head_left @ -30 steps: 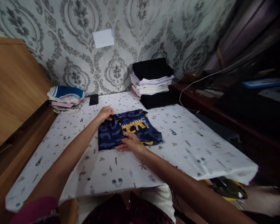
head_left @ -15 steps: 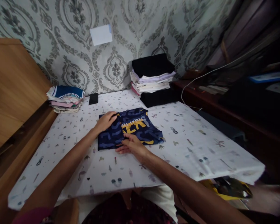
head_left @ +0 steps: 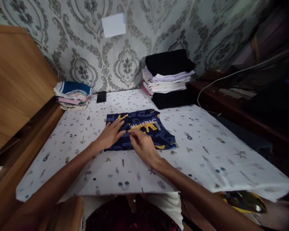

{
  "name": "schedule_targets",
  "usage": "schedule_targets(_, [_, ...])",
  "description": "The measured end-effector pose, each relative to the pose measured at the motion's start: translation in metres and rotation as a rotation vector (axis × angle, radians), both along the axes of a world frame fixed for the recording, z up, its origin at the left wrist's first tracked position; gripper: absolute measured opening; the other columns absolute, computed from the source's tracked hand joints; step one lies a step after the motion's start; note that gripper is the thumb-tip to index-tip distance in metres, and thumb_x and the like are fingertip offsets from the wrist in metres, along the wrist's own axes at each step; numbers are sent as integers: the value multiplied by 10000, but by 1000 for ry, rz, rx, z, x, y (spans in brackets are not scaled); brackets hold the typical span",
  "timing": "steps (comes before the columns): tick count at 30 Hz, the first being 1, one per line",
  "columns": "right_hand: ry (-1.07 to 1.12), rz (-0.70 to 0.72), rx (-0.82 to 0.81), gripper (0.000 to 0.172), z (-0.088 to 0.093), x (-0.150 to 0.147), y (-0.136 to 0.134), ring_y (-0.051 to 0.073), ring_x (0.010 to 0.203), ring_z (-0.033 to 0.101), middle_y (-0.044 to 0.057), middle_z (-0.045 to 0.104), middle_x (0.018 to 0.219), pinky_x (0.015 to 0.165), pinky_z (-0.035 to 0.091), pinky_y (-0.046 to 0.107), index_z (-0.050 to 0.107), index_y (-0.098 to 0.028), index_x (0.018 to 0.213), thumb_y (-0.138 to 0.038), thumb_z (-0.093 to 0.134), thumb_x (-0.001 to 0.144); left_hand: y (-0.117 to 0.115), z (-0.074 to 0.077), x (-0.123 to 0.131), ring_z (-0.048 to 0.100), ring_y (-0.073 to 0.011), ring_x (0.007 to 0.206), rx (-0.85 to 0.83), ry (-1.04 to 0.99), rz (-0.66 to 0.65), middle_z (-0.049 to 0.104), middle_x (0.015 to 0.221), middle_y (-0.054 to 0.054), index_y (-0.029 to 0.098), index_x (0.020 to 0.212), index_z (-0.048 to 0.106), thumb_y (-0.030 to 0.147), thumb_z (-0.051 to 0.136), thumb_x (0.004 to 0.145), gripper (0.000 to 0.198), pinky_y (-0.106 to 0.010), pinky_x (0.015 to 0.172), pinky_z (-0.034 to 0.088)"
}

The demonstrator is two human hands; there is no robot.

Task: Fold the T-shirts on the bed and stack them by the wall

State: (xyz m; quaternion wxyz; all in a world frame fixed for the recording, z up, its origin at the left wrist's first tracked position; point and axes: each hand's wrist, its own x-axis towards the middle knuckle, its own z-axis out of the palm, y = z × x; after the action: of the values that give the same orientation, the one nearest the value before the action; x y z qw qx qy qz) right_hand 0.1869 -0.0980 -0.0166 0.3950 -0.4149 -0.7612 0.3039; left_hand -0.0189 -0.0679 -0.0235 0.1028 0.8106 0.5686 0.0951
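Note:
A navy sleeveless shirt [head_left: 167, 139] with yellow and grey lettering lies folded flat on the cloth-covered table [head_left: 139, 179]. My left hand [head_left: 109, 134] rests palm down on the shirt's left part, fingers spread. Close beside it, my right hand [head_left: 144, 146] has its thumb and fingertips pinched together at the fabric, near the fold line down the shirt's middle. The fingers partly hide what lies between them.
Small folded clothes [head_left: 73, 96] are stacked at the back left, beside a black phone [head_left: 101, 97]. A taller clothes stack [head_left: 168, 78] stands at the back right. A white cable [head_left: 221, 77] hangs at the right; a wooden panel [head_left: 19, 83] borders the left.
My left hand has come off the shirt's upper left area and spread flat lower down. My right hand has moved up from the near edge and closed into a pinch. The view has shifted slightly.

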Motion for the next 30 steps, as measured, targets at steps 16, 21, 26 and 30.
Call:
schedule_targets(16, [-34,88,-46,293,0,-38,12,183,960,669,105,690,1117,860,549,343,605,-160,1212,-172,473,950,29,13,-57,707,-187,820,-263,-800,725,705,989,-78,194,1206,528,305,661,850,396,-201,501,443])
schedule_targets(21, [-585,289,248,328,11,-71,-24,280,1070,617,157,658,1139,808,569,389,621,-113,1144,-336,658,906,65,22,-50,573,-126,483,-335,-775,799,626,644,-8,154,928,575,341,692,846,235,-183,383,241])
schedule_targets(26, [-768,264,324,258,8,-91,-28,267,996,657,139,688,1075,723,575,361,604,-136,1185,-195,571,936,97,24,-40,460,-102,399,-282,-718,831,503,499,49,159,820,579,258,763,770,215,-198,392,196])
schedule_targets(30, [-790,295,293,221,13,-91,-21,230,978,688,115,702,1088,725,567,314,659,-163,1107,-117,557,917,101,28,-36,363,-85,369,-249,-710,815,399,436,95,168,823,592,142,728,715,176,-205,399,190])
